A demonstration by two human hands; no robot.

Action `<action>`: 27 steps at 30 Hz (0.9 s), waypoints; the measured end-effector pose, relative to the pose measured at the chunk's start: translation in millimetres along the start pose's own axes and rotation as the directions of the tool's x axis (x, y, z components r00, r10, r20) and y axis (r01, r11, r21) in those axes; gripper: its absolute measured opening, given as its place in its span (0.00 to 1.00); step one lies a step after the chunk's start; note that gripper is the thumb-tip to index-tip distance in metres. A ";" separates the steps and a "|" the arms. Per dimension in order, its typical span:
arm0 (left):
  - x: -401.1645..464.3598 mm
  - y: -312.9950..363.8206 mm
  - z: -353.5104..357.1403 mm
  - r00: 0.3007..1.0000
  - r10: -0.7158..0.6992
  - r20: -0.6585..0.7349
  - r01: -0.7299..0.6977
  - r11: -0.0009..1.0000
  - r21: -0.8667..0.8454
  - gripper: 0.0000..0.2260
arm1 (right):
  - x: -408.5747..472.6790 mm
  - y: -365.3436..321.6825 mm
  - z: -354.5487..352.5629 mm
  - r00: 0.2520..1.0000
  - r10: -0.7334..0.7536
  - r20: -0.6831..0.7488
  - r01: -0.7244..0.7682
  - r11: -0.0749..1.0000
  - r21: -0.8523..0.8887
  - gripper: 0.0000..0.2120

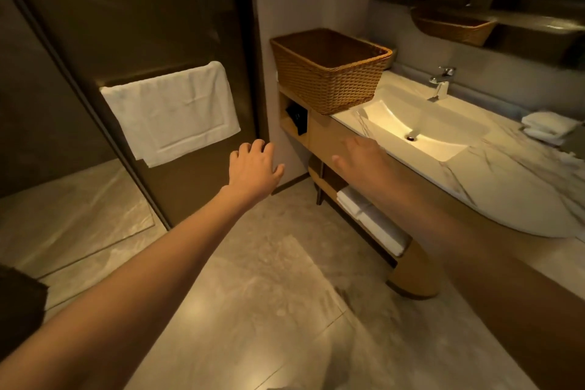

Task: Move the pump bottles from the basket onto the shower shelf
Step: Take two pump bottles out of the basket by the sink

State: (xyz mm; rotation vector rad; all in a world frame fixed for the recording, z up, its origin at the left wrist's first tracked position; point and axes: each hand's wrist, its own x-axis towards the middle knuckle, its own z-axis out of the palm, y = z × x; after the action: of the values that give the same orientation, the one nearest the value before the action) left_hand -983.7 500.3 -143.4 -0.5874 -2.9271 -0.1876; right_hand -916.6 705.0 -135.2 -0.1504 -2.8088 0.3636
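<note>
**Both hands bare, basket at the bench's left end**

The wicker basket (329, 73) stands on the left end of the bench (493, 174), touching the wall corner behind it and just beside the sink (421, 128). Its mouth faces up; the part of its inside that shows is dark weave, and its floor is hidden by the near wall, so what lies in it cannot be told. No pump bottle can be seen.

The left hand (253, 165) reaches forward in the air near the edge of the shower door (158, 25), fingers loosely spread and curled, gripping nothing. The right hand (361, 158) is blurred; it stretches toward the front edge of the bench below the basket, fingers apart, holding nothing.

A white towel (171, 114) hangs on the door's rail. The open cubby under the basket holds a small black thing (297, 119), too dark to name. The low shelf under the bench holds folded white towels (370, 218). More folded white cloths (549, 127) sit at the bench's far right edge. A tap (441, 82) stands behind the sink.
</note>
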 end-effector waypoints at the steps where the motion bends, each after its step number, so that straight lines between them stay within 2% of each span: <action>1: 14.9 -3.3 4.1 1.000 -0.005 0.019 0.005 1.000 -0.002 0.24 | 13.3 2.3 5.5 1.000 0.003 0.008 -0.003 1.000 -0.003 0.20; 6: 89.9 -19.3 35.4 0.996 -0.015 0.090 0.015 1.000 0.002 0.24 | 77.0 30.8 46.4 0.994 0.043 0.097 -0.040 0.998 -0.039 0.21; 9: 145.1 -24.8 55.1 0.993 -0.044 0.111 0.044 0.999 0.001 0.24 | 131.8 51.7 63.4 0.994 0.015 0.108 -0.012 1.000 -0.028 0.20; 16: 298.9 0.3 72.5 0.992 -0.077 0.102 0.079 0.997 -0.019 0.25 | 286.0 107.7 78.5 0.999 -0.021 0.031 0.021 1.000 0.022 0.20; 21: 373.7 7.9 90.8 0.989 -0.098 0.106 0.103 0.994 -0.037 0.25 | 362.3 143.0 93.8 1.000 -0.004 -0.025 0.005 0.998 0.063 0.21; 24: 409.0 4.1 102.7 0.988 -0.097 0.123 0.101 0.994 -0.028 0.25 | 395.8 156.3 105.2 0.994 -0.064 -0.089 0.068 0.997 0.036 0.21; 27: 461.0 -5.4 100.1 0.993 -0.073 0.090 0.078 0.996 -0.048 0.24 | 443.5 166.4 104.9 0.983 -0.063 -0.175 0.062 0.998 -0.010 0.21</action>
State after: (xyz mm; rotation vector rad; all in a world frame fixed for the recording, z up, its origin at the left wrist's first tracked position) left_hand -1418.5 682.4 -163.2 -0.5050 -3.0407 -0.2535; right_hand -1359.1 903.4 -149.6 -0.0906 -2.6343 0.3132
